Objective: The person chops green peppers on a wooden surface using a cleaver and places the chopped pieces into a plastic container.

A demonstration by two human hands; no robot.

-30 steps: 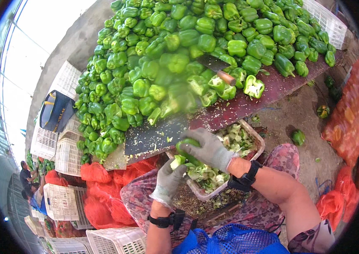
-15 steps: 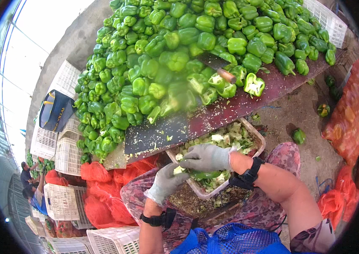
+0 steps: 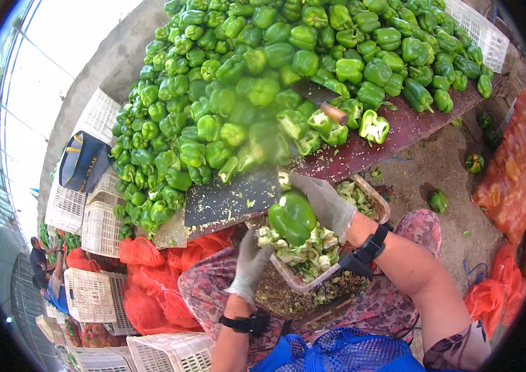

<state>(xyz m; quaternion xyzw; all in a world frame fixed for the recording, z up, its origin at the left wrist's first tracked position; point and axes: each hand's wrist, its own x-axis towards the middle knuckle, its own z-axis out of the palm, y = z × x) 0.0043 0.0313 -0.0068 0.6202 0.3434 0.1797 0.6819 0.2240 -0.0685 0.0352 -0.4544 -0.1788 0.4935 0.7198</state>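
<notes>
My right hand [image 3: 325, 201], in a grey glove, curls along the far right side of a whole green bell pepper [image 3: 292, 218] and holds it above the tray [image 3: 312, 286]. A small pale piece of pepper core [image 3: 284, 180] shows at its fingertips; whether they pinch it I cannot tell. My left hand [image 3: 249, 266], gloved too, is beside the tray's left rim with its fingers stretched apart and nothing in them. Pale cores and green scraps [image 3: 309, 251] fill the tray between my knees.
A large heap of green bell peppers [image 3: 238, 80] covers the dark red board [image 3: 337, 155]. A wooden-handled knife [image 3: 335, 113] lies among cut peppers. Red net sacks [image 3: 151, 285] and white crates [image 3: 98, 226] stand left. Filled net sacks [image 3: 511, 167] stand right; loose peppers [image 3: 438, 201] are on the floor.
My hands have parted. The right hand has moved away from me, and the green pepper now shows above the tray beside it. My left hand has drawn slightly back and opened.
</notes>
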